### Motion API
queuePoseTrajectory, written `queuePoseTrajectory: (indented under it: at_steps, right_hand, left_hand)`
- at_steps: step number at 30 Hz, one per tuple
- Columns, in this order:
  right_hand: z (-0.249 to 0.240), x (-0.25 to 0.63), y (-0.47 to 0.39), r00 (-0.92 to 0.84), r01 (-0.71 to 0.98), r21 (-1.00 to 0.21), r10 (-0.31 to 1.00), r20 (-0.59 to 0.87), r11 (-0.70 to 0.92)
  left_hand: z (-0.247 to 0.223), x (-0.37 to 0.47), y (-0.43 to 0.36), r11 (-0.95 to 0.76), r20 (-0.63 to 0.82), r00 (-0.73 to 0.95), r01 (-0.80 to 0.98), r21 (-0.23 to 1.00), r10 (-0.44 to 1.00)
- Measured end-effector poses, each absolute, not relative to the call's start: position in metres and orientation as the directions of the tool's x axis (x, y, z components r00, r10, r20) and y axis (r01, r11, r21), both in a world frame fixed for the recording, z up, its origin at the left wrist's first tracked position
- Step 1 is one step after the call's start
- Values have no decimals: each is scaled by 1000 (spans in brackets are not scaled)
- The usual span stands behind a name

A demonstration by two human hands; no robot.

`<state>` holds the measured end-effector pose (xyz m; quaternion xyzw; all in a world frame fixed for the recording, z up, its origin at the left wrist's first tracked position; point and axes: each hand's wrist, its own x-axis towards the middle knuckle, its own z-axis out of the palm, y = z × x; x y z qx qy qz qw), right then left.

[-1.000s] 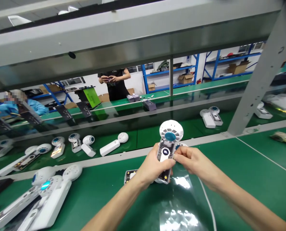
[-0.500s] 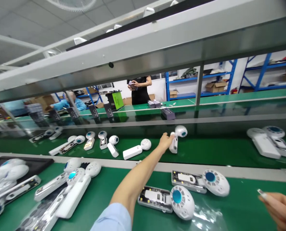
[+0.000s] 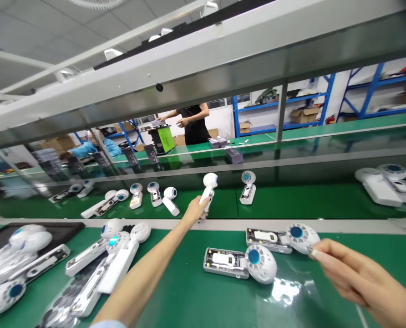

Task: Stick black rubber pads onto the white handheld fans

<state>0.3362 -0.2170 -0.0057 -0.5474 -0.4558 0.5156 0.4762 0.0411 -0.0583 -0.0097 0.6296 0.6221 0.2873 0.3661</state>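
Across a green desk [image 3: 196, 291] strewn with white handheld fans, the left hand [image 3: 195, 210] reaches to the far conveyor belt [image 3: 291, 200], fingers closed around an upright white fan [image 3: 208, 187]. The right hand [image 3: 342, 269], loosely curled, pinches the rim of an opened fan unit [image 3: 281, 238] lying flat nearby.

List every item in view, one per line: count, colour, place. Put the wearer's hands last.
Lifted fan: one, white, above the far belt.
Fan on far belt: one, white and teal, upright beside it.
Open fan units: two, white with blue hubs, near bench.
Fan pile: several, white, left bench.
Co-worker: one, black top, background.
Shelving: blue, back wall.
Left hand: grips the lifted fan.
Right hand: touches the farther open unit's head.
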Motion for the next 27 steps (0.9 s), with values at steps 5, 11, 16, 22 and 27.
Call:
queuePoseTrajectory:
  at_steps: [5, 11, 16, 22, 27]
  right_hand:
    - [26, 297, -212, -41, -71, -994, 996, -79, -81]
    - [17, 276, -201, -77, -99, -994, 996, -33, -40]
    - [14, 274, -201, -121, -83, -996, 993, -19, -29]
    - [17, 277, -203, -153, 5, -1000, 988, -14, -14]
    - [21, 279, -204, -145, 96, -995, 989, 22, 37]
  left_hand:
    - [17, 91, -106, 51, -134, 382, 219, 974, 915]
    - [17, 119, -155, 401, -202, 650, -173, 899, 733]
    - [13, 123, -161, 397, -177, 642, -214, 893, 746]
    - [19, 122, -170, 342, -187, 624, -137, 930, 759]
    - [21, 121, -177, 220, -119, 562, -115, 969, 818]
